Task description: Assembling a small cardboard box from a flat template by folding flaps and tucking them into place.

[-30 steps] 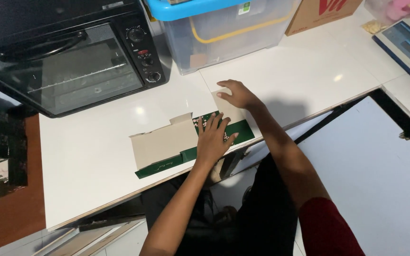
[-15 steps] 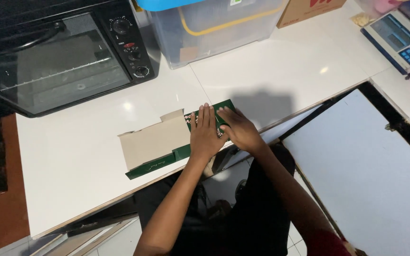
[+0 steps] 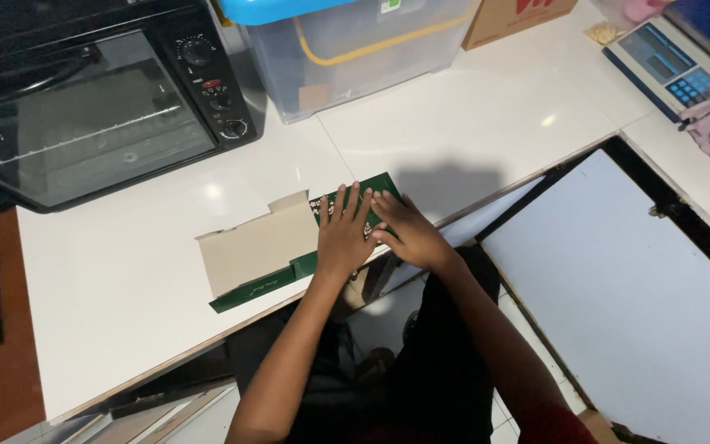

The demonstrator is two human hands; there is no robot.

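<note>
While pressing down at the counter [image 3: 125, 271] edge, both palms now together. Left of the fingers, flattened carton [image 3: 260, 251], brown inside up, green edge below. Left hand [image 3: 343, 234] flat, fingers spread on the green panel. Right hand [image 3: 404, 230] moved in from farther back, fingers pressed together beside it, likely creasing.

- The green end of the flat carton [image 3: 289, 247] lies hidden under the left hand [image 3: 345, 234] and right hand [image 3: 404, 234]; its print is too small to tell.
- Beyond the hands, the oven [image 3: 92, 107] and lidded plastic bin [image 3: 355, 41] are cut off by the top edge.
- Far right, the scale [image 3: 667, 70] is cropped.
</note>
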